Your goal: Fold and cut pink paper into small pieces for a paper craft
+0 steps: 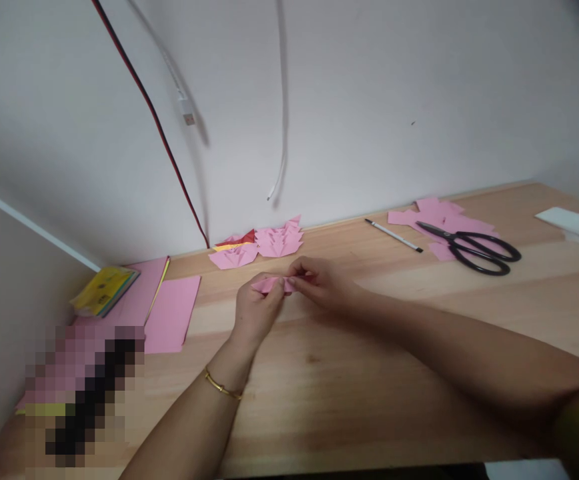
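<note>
Between both hands, above the middle of the wooden table (319,400), is a small folded piece of pink paper (268,285). My left hand (257,303) grips its left part, thumb on top. At its right end my right hand (319,283) pinches the paper between thumb and fingers. The fingers hide much of the paper, so its full shape cannot be made out. Just beyond the hands, folded pink paper pieces (279,241) stand against the wall; the left one has a red and yellow strip (239,240) along its top.
Black-handled scissors (484,252) lie over pink paper scraps (444,213) at the right, beside a white pen (393,235). To the left are pink sheets (172,313) and a yellow packet (102,290). Cables hang along the wall. A blurred dark patch covers the lower left.
</note>
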A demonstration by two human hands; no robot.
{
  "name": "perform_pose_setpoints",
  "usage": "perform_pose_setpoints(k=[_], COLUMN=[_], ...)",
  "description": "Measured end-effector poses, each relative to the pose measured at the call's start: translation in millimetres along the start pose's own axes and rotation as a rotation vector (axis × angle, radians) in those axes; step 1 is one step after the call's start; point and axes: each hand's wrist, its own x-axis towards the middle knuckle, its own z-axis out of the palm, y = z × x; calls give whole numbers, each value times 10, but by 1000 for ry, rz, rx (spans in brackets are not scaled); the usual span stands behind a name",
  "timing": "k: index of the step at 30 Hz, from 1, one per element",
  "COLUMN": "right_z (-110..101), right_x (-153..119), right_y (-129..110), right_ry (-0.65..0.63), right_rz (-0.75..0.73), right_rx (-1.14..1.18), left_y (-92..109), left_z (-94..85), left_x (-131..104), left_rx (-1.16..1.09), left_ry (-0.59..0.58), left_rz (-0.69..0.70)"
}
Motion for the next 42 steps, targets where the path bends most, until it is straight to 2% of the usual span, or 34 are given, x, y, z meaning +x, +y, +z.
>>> perform_pose_setpoints(k=[4, 9, 13, 15, 20, 23, 27, 31, 39, 42], right_z=[14, -11, -36, -41, -47, -46, -27, -27, -59, -51], right_x=[-2, 4, 2, 4, 25, 30, 27, 32, 40, 38], right_y=[13, 20, 12, 10, -3, -13, 4, 15, -47, -26], right_ry=[-29, -57, -133, -133, -92, -95, -75, -75, -85, -71], right_rz=[74, 49, 101, 104, 120, 132, 145, 118, 55, 71], right_rx=[-14, -37, -12, -13, 73, 146, 151, 171, 255, 239], left_y=[5, 2, -20, -48, -101, -92, -77, -95, -70, -48], left_z=[5, 1, -10, -4, 34, 48, 57, 61, 86, 95], left_x=[7, 11, 19, 27, 37, 34, 34, 35, 24, 9], left_rx=[58, 90, 96, -19, -538, -633, -652, -617, -695, -556], left_ry=[-33, -42, -68, -83, -179, -172, -125, -91, -90, -119], left_rz=[16, 31, -3, -75, -289, -344, -384, -366, -319, -333])
